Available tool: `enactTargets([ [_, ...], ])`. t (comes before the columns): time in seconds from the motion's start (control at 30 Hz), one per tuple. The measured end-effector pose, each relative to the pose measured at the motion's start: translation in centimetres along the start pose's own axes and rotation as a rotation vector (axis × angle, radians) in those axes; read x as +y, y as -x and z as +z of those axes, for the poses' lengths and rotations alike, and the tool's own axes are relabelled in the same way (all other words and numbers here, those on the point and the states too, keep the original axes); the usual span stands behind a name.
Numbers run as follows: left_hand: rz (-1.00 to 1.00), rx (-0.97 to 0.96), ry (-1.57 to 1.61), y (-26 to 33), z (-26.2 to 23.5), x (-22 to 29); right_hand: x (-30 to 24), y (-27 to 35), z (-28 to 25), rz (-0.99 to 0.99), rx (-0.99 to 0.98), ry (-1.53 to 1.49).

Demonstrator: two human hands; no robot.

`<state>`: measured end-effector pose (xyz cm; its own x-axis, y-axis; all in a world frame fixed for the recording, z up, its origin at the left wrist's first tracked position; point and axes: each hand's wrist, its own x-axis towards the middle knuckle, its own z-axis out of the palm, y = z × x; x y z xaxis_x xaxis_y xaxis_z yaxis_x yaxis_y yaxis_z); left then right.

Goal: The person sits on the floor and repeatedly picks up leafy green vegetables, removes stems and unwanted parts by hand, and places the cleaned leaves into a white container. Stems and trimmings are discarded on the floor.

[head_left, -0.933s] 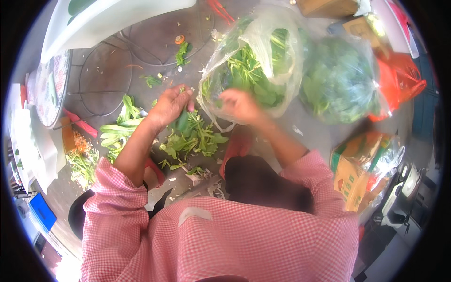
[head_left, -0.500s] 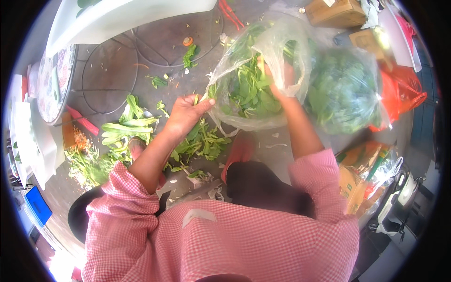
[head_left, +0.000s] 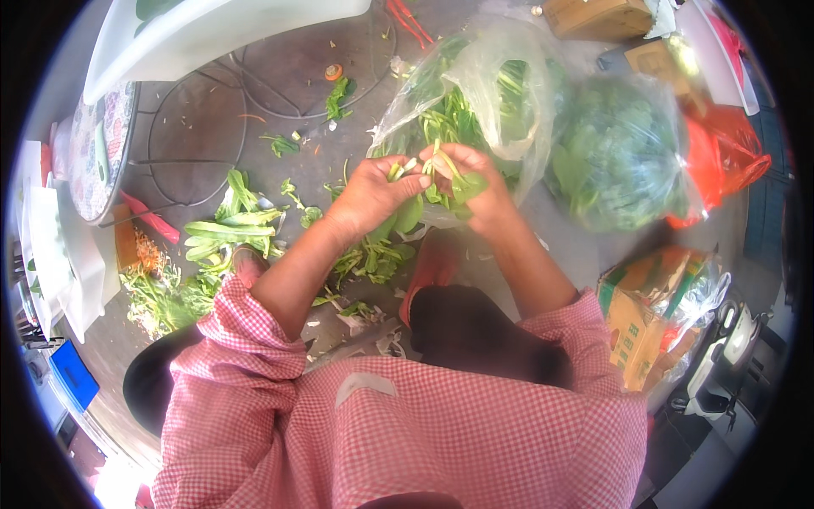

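Close together in front of the open clear plastic bag (head_left: 543, 153), both my hands are closed on leafy greens. My left hand (head_left: 366, 199) pinches pale stems between thumb and fingers, with green leaves (head_left: 410, 214) hanging below it. In my right hand (head_left: 485, 193) are thin green stems (head_left: 449, 161) with a broad leaf against the palm. More leafy greens (head_left: 454, 119) fill the bag just beyond. Between my feet and below my hands lies a loose heap of leafy greens (head_left: 380, 261).
A tied bag of greens (head_left: 619, 157) stands right, beside a red plastic bag (head_left: 725, 165). Trimmed leaves (head_left: 225, 237) and scraps litter the floor at left. Wire stand legs (head_left: 153, 161) and a white tub (head_left: 229, 34) are at far left. A cardboard box (head_left: 636, 335) sits at near right.
My right hand has come out of the bag with greens and moved left and nearer. My left hand has let go of the bag's rim and shifted right, so both hands meet.
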<state>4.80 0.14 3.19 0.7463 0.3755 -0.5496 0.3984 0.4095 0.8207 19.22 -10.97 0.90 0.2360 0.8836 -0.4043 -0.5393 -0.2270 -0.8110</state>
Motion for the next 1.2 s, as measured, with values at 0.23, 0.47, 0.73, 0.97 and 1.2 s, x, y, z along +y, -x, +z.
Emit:
enactTargets([
  [0.23,-0.066,-0.053,-0.109,-0.3,-1.3,-1.0,1.2,-0.6,-1.1,-0.193,0.212,0.356],
  [0.47,-0.033,0.139,0.007,-0.4,0.3,-1.8,1.0,-0.6,-0.2,-0.109,0.163,0.311],
  [0.73,-0.075,0.145,0.182,-0.2,1.3,-1.7,0.5,-0.1,1.0,-0.006,0.175,0.177],
  [0.97,-0.067,0.038,0.149,-0.8,0.1,-2.2,0.6,-0.1,1.0,0.026,0.198,0.236],
  [1.2,0.003,-0.014,-0.323,-1.1,-1.0,-1.3,1.5,-0.2,0.2,0.044,0.187,0.225],
])
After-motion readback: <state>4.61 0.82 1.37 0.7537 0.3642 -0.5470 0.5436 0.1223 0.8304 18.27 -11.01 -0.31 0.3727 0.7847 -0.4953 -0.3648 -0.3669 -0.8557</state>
